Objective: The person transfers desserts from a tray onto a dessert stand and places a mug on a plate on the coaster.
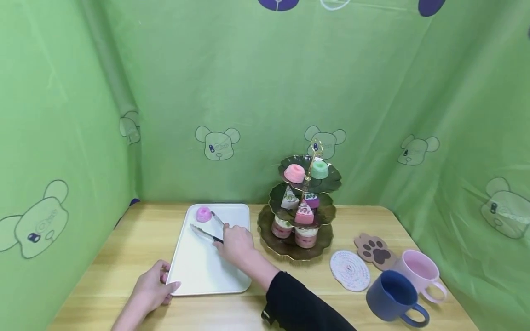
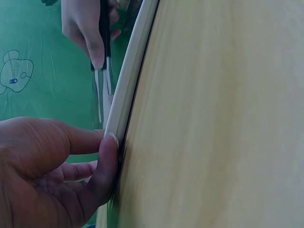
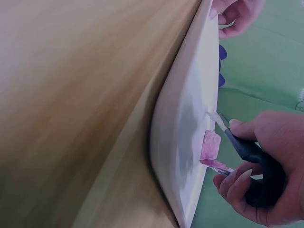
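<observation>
My left hand (image 1: 151,286) pinches the near left corner of a white tray (image 1: 203,262) between thumb and fingers. In the left wrist view, that thumb and a finger lie on either side of the tray's rim (image 2: 128,76). Black-handled metal tongs (image 1: 204,233) are gripped in my right hand (image 1: 237,243) over the tray. Their arms stand spread apart. A small purple-pink ring-shaped cake (image 1: 204,214) sits near the tray's far left corner. In the right wrist view, the cake (image 3: 210,145) appears between the two tong arms; I cannot tell whether either touches it.
A three-tier dark green stand (image 1: 285,250) with several cakes and dessert cups rises right of the tray. Farther right lie a round woven coaster (image 1: 349,271) and a paw coaster (image 1: 376,251), beside a blue mug (image 1: 385,301) and a pink mug (image 1: 420,271). Green curtains (image 1: 248,92) surround the table.
</observation>
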`<state>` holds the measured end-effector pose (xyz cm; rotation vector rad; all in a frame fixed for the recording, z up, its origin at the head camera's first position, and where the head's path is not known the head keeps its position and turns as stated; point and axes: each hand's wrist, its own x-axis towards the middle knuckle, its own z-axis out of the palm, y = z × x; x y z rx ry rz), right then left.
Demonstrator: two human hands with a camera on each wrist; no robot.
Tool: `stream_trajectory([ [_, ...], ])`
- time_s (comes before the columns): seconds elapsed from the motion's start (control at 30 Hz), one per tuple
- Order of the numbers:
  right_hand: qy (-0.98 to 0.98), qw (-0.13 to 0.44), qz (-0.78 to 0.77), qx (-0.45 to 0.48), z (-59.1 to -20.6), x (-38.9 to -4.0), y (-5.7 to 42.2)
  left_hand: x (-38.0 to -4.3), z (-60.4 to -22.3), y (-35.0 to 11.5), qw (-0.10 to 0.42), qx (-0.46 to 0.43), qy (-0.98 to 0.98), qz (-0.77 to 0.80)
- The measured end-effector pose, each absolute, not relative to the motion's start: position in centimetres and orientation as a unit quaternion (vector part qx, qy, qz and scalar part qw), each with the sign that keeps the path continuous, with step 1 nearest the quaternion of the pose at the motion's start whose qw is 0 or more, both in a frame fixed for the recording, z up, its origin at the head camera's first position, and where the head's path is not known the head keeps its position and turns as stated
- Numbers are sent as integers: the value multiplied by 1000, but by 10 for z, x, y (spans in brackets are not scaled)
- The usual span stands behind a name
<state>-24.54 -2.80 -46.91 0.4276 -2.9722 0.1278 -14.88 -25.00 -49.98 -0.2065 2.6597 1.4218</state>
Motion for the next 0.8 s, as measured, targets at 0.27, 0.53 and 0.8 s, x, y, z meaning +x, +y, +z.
stream_trajectory([
  [0.27,-991,79,19,105,-474,-263,-35,-152,-499,-247,72,-67,878,468],
  [0.53,-990,72,17,124,-467,-264,-27,-151,-496,-249,74,-67,878,469],
  [0.8,-982,88,34,163,-425,-232,13,-150,-495,-252,80,-72,877,468],
])
